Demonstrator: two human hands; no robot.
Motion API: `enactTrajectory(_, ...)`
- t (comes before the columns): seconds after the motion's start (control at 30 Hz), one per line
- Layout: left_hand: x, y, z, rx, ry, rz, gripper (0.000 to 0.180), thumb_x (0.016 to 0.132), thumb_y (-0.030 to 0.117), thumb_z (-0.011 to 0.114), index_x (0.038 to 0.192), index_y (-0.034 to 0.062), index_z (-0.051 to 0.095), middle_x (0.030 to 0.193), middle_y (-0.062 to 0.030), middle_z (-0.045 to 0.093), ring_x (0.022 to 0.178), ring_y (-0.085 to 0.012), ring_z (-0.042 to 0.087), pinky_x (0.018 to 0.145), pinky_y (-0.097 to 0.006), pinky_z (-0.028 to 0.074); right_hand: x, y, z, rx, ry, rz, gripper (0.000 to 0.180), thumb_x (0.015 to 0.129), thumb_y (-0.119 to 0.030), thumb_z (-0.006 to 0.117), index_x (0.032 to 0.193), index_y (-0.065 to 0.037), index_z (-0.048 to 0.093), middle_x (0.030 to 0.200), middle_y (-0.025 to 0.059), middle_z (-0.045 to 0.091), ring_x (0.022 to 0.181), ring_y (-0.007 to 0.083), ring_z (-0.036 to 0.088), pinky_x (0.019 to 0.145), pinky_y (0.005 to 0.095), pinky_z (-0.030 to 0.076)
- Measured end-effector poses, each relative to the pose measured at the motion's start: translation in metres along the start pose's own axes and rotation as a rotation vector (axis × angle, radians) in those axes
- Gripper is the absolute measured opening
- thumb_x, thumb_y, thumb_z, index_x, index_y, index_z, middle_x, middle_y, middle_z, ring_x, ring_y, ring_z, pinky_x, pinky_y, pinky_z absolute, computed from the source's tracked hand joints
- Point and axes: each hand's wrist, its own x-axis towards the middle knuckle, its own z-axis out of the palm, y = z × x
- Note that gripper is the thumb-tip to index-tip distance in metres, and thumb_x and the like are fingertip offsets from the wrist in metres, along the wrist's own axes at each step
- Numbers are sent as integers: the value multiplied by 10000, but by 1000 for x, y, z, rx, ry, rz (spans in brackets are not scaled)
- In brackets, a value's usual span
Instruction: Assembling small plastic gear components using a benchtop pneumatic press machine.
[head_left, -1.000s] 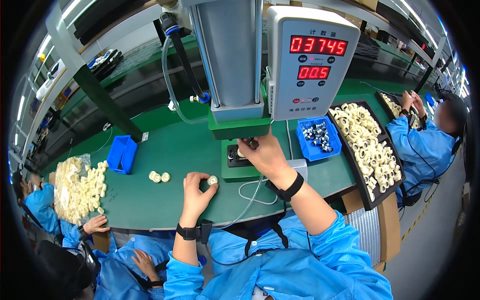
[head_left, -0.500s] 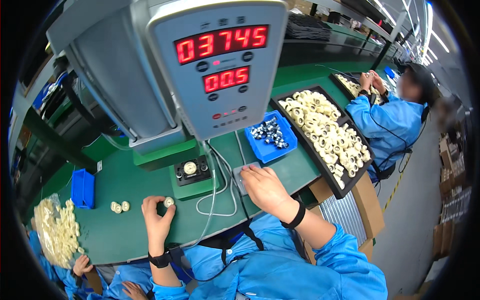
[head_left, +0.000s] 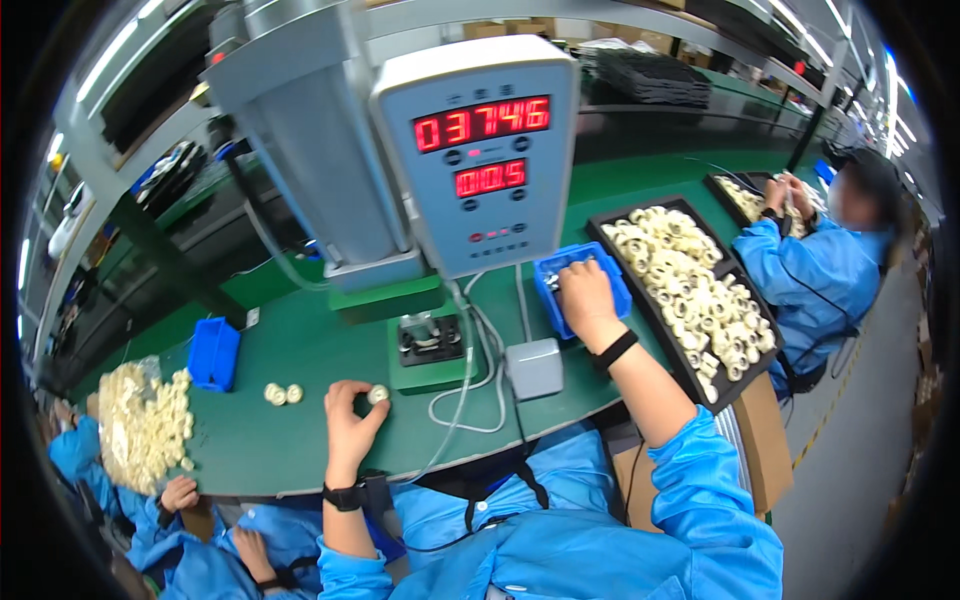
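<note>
**Ring in the left hand, right hand in the parts bin**

The left hand [head_left: 352,418] pinches a small cream ring [head_left: 377,395] between thumb and fingertips just above the green tabletop [head_left: 300,350], close to the press fixture [head_left: 430,338], probably so it is ready to load. The right hand [head_left: 585,298] reaches into the blue bin [head_left: 612,290] of small metal parts, fingers curled down; whether it grips anything cannot be told. Two more rings [head_left: 283,394] lie left of the held one, and the black tray [head_left: 690,290] of rings sits within the right arm's reach
</note>
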Motion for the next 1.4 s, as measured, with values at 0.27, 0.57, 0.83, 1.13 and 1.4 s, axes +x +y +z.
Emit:
enactTrajectory(0.27,-2,7,0,-281,35,-230,342,799,185,796,1058,17,650,1038,-87,637,920,-210,612,837,-334,485,-7,1,-5,-23,-3,61,94,787,-127,675,852,-60,684,906,118,685,908,317,619,815,415,504)
enactTrajectory(0.57,49,71,28,-221,20,101,348,807,151,789,1104,24,660,1080,-113,650,1001,-264,619,881,-379,498,-19,0,-81,731,46,411,202,764,-137,721,770,31,609,728,209,645,712,390,640,680,447,510)
enactTrajectory(0.83,71,70,47,-125,-106,14,343,793,179,790,1090,48,681,1079,-104,654,1057,-297,532,971,-410,417,-21,7,-78,548,-47,317,273,822,-163,729,740,33,557,690,225,590,662,397,588,630,455,471)
enactTrajectory(1.13,65,61,48,-176,-136,-52,420,814,230,804,1219,162,716,1121,-104,636,1091,-295,512,1021,-403,382,-13,-62,-102,1324,-90,386,224,911,-193,748,821,-14,648,783,40,672,707,79,570,639,237,451)
enactTrajectory(1.4,41,71,26,0,-102,-22,553,883,319,722,1401,181,586,1241,-184,529,1159,-398,476,1018,-470,409,8,-184,-84,1789,-125,138,662,842,44,740,1361,-26,335,1157,126,611,1014,181,654,821,330,566)
